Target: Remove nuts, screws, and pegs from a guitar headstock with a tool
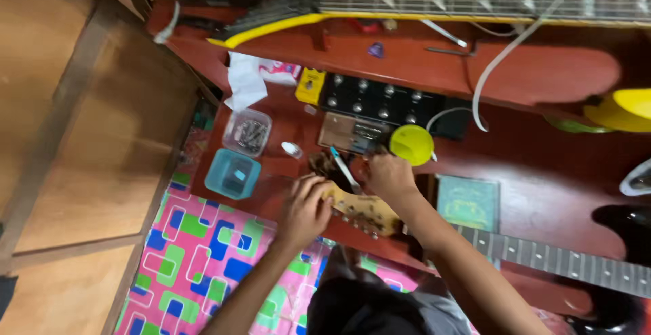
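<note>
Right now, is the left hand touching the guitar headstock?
Touching. The head view shows the left hand with its fingers curled onto the end of the guitar headstock, no gap between them.

I'm seeing a small yellow box (310, 85) sitting on the red bench just left of the black pedal unit, a white and pink wrapper (279, 71) lying crumpled beside it, and a square teal booklet-like pack (468, 203) resting flat near the guitar neck

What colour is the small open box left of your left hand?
Teal-blue box; it shows best in the head view, beside the clear tub.
</note>
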